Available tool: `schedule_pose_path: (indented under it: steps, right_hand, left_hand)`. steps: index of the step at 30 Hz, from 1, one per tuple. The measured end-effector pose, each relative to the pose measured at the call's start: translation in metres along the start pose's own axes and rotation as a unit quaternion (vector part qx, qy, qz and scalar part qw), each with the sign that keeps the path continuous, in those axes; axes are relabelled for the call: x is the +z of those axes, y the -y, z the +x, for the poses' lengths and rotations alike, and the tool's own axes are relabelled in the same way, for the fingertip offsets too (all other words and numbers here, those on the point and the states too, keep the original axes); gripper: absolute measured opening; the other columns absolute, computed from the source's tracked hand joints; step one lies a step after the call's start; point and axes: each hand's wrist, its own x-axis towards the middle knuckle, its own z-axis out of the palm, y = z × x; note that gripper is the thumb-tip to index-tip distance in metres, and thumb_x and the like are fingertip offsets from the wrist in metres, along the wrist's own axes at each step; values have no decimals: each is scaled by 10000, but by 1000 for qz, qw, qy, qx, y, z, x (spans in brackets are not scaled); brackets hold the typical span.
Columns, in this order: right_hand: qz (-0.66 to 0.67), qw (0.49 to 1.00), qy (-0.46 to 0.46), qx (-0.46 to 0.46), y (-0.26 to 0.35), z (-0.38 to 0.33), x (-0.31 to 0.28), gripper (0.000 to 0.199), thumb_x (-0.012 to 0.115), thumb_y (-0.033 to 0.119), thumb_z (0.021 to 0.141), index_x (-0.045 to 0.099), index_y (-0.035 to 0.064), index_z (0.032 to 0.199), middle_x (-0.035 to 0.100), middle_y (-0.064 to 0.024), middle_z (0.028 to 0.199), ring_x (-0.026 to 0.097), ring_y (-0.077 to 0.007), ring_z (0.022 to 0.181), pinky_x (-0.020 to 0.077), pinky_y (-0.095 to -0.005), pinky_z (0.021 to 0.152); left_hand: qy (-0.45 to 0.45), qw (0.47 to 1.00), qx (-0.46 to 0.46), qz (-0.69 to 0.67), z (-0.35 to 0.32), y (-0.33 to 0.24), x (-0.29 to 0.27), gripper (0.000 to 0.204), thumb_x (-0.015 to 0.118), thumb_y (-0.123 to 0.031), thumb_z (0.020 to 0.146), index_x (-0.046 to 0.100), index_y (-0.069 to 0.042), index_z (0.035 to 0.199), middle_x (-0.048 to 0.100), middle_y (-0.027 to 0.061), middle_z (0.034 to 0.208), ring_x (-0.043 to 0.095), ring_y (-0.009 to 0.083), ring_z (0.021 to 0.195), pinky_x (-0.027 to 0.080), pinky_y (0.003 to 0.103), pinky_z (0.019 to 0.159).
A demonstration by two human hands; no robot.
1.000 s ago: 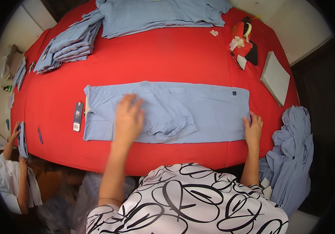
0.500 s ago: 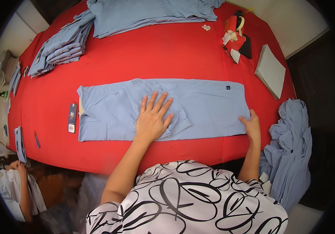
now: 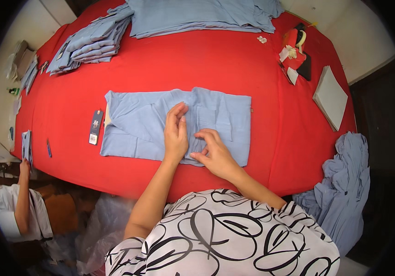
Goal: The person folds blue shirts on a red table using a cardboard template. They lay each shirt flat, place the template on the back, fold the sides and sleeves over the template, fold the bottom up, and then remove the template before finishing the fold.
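Red table | pale-blue folded garment on it, before the person, long axis left-right; hands over its middle, right nearer its right end | right hand: thumb and fingers parted | left hand beside it, cupped, grip unclear | dark tag off left end

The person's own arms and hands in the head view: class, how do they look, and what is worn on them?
The left hand and right hand are ungloved, with slender fingers. The forearms are uncovered. The left sleeve and right sleeve are short, white with bold black curving lines, matching the loop-patterned top.
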Motion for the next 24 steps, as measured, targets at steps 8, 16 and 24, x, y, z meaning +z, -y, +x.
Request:
schedule_pose_path:
  steps: [8, 16, 24]
  right_hand:
    - [87, 974, -165, 130, -32, -25, -88, 222, 564, 134, 983, 621, -5, 1147, 654, -58, 935, 576, -86, 711, 520, -234, 611]
    - [-110, 957, -184, 194, -67, -28, -97, 354, 700, 276, 896, 648, -30, 1068, 598, -44, 768, 539, -113, 649, 473, -271, 598]
    - [-202, 945, -166, 197, -59, -19, -91, 440, 777, 384, 795, 577, -6, 833, 578, -140, 785, 569, -317, 703, 454, -423, 639]
  left_hand:
    - [65, 974, 33, 214, -2, -42, -19, 241, 599, -27, 909, 617, -38, 1150, 589, 106, 1118, 600, 259, 1029, 491, 357, 875]
    - [152, 901, 105, 393, -36, -30, -37, 304, 752, -106, 785, 629, -40, 1056, 601, 106, 977, 570, 307, 914, 473, 395, 762]
    - [99, 893, 102, 428, -66, -49, -41, 311, 778, -146, 775, 622, -30, 1017, 615, 117, 897, 582, 291, 826, 474, 383, 728]
